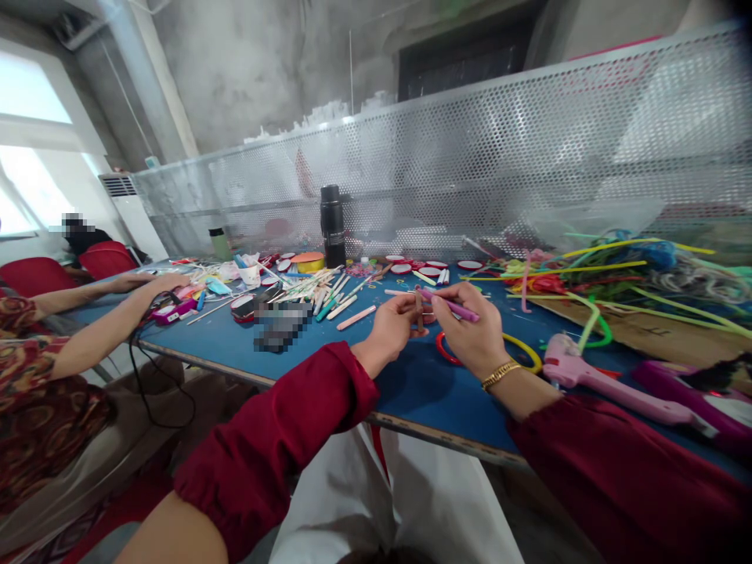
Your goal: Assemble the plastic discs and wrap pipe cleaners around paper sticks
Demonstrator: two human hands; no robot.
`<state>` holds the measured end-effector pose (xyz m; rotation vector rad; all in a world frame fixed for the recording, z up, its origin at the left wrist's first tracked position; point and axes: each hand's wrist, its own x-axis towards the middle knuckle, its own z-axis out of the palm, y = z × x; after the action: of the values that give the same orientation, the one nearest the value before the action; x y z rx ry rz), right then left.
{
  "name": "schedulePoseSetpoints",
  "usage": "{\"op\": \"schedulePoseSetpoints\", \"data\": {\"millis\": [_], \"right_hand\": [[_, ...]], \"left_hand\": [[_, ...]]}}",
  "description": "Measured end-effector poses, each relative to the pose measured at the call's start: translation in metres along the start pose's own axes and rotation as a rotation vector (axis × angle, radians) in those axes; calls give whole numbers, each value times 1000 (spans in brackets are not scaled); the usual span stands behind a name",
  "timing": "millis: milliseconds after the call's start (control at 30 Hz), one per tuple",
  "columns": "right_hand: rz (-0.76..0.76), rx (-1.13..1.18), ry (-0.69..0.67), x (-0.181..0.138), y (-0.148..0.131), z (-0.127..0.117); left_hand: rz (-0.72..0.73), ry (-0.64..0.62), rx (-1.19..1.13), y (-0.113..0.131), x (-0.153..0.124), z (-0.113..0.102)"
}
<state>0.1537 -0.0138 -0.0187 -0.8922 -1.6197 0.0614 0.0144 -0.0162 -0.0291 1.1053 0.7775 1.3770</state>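
Observation:
My left hand [392, 327] is closed in a pinch on a small brown craft stick [419, 311], held upright over the blue table [411, 384]. My right hand [471, 329] is closed round a purple stick [455, 308] that lies across the top of the brown one. Both hands meet just above a red ring [442, 349] and a yellow ring [526, 350] lying on the table. A gold bracelet [500, 375] is on my right wrist. Both sleeves are dark red.
A pink glue gun [593, 379] and a purple one [687, 394] lie at the right. Coloured sticks [320, 294], round lids [430, 271] and a black flask [333, 226] crowd the far side. Bright pipe cleaners [616, 274] pile up at far right. Another person's arms [111, 313] rest at the left.

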Motion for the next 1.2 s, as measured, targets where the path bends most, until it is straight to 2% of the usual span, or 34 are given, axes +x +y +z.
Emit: {"op": "schedulePoseSetpoints", "data": {"millis": [1200], "right_hand": [[20,-29,9,1,-4,-1]], "left_hand": [[16,12,-7,2,-1,1]]}}
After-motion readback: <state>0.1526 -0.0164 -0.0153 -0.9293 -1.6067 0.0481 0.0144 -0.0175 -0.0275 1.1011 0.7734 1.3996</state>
